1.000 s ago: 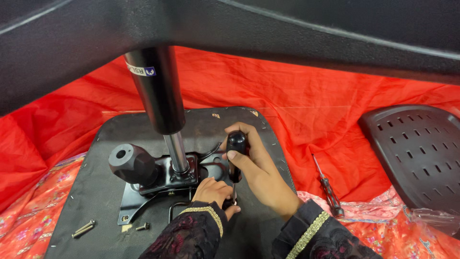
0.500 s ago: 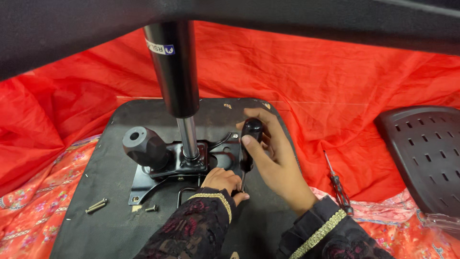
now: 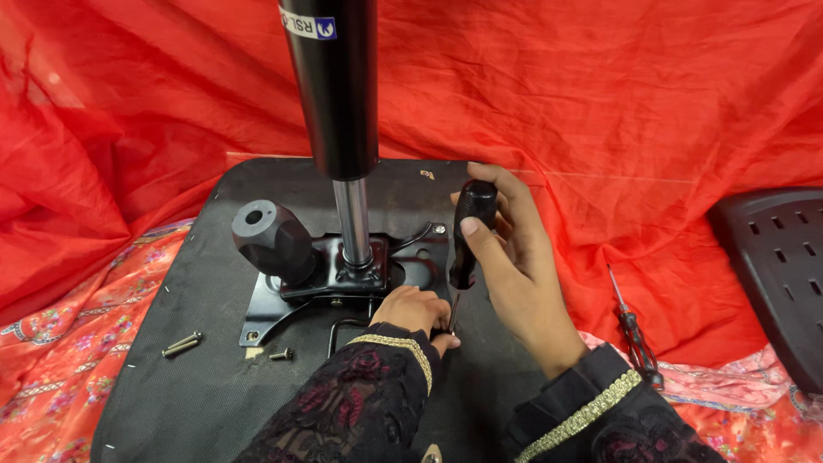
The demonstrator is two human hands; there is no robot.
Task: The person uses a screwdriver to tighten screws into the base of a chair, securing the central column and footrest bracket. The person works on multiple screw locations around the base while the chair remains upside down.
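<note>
My right hand (image 3: 514, 274) grips the black handle of a screwdriver (image 3: 469, 231) held upright, its thin shaft pointing down at the edge of a black metal mechanism plate (image 3: 343, 279). My left hand (image 3: 417, 310) rests at the base of the shaft, fingers pinched around the tip or a screw there; the exact contact is hidden. The plate lies on the black underside of a chair seat (image 3: 197, 377). A black gas cylinder (image 3: 336, 86) with a chrome rod rises from the plate, and a black knob (image 3: 273, 240) sticks out at its left.
Loose bolts (image 3: 182, 345) and a small screw (image 3: 280, 353) lie on the seat board at the left. A second screwdriver (image 3: 633, 327) lies on the red cloth at the right. A black perforated plastic chair part (image 3: 780, 274) sits at the far right.
The view has tilted and closed in, so the dark part overhead is gone from sight. My hands stay at the same spot on the plate, the right one still on the screwdriver.
</note>
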